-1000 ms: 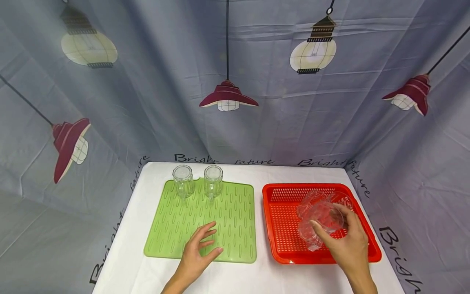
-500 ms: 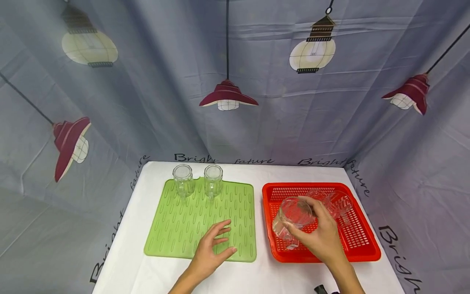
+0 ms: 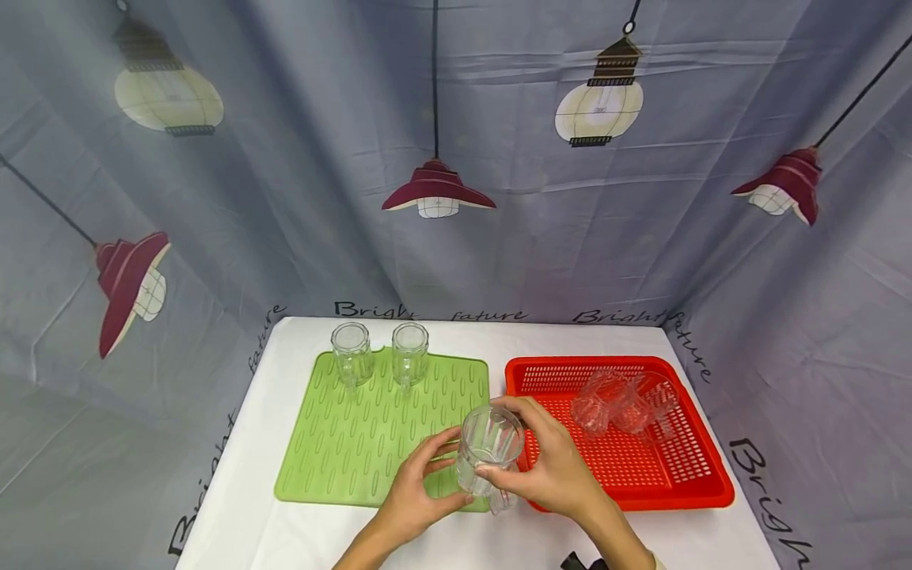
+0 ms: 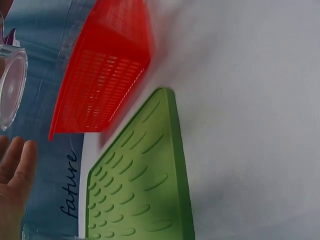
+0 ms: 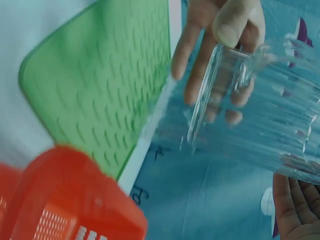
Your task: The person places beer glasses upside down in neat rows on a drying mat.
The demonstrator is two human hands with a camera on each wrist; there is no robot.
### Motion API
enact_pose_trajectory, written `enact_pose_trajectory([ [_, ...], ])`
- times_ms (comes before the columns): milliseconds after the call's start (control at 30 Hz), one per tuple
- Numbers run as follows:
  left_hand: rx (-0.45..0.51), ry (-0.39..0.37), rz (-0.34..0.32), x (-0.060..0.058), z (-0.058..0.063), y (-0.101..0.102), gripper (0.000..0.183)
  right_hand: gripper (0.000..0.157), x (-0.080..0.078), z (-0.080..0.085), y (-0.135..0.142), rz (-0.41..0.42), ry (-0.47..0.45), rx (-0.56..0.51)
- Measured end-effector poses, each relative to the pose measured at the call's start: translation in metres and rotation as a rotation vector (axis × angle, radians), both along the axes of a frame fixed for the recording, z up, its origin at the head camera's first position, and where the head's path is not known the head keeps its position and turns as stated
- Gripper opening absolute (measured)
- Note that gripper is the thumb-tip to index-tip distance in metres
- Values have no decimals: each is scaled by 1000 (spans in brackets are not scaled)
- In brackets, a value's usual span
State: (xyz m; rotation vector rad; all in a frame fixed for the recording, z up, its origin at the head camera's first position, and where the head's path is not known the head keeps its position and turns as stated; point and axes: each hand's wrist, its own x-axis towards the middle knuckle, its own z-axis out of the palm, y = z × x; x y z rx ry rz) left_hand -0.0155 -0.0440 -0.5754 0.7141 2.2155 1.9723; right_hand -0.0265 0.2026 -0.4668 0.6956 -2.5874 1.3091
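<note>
My right hand (image 3: 552, 463) grips a clear glass mug (image 3: 492, 443) by its side, thumb in front and fingers behind. The mug is held up over the gap between the green ridged mat (image 3: 342, 443) and the red basket (image 3: 694, 500). Its handle (image 3: 503, 500) points down toward me. Just left of the mug is my left hand (image 3: 420, 479), fingers spread and slightly bent around that side. In the left wrist view, the left fingertips (image 4: 30, 147) are apart from the mug (image 4: 12, 92).
Two clear glass mugs, a left one (image 3: 352, 354) and a right one (image 3: 410, 354), stand side by side at the mat's far edge. More clear glass mugs (image 3: 620, 404) lie in the back of the basket. A white cloth (image 3: 463, 546) covers the table; a grey patterned curtain (image 3: 442, 261) surrounds it.
My right hand has carried the glass mug left, out of the red basket to beside the mat. My left hand has shifted slightly right, close to the mug.
</note>
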Motion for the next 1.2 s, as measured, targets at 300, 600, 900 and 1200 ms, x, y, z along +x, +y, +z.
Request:
enact_pose_trajectory([
  [300,-101,-82,24,7,3,3,88,83,4,-1,-16,57,12,-32],
  [600,-138,-73,53,8,3,3,87,84,3,-2,-17,70,10,-58],
  [900,-99,-185,77,6,8,-8,86,79,-1,-5,-6,106,-50,-104],
  [1200,-66,-116,55,0,18,-34,81,74,-5,-13,22,147,-192,-117],
])
